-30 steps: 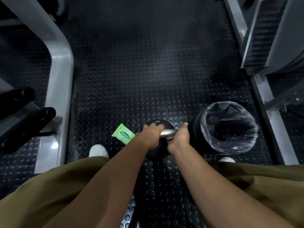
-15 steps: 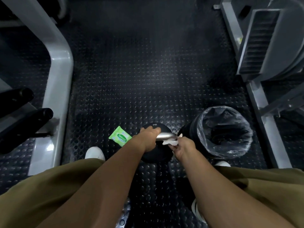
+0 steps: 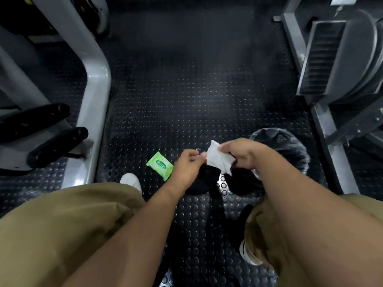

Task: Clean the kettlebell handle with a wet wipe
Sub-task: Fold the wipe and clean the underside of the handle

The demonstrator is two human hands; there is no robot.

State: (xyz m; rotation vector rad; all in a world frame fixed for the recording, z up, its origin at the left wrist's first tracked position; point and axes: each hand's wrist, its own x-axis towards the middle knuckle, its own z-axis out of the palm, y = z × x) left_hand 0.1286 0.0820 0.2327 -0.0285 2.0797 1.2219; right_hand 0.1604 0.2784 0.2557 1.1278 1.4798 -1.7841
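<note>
wipe pack (image 3: pixel 159 165): on floor (image 3: pixel 186 90), just left of kettlebell (image 3: pixel 205 180)
bin (image 3: pixel 290 151): just right of kettlebell
wet wipe (image 3: pixel 217 160): above kettlebell

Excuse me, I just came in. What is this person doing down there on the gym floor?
A person holds a white wet wipe between the left hand and the right hand, above a black kettlebell on the floor. Its handle is hidden right now. A green wipes pack lies to the left; a lined bin stands on the right.
</note>
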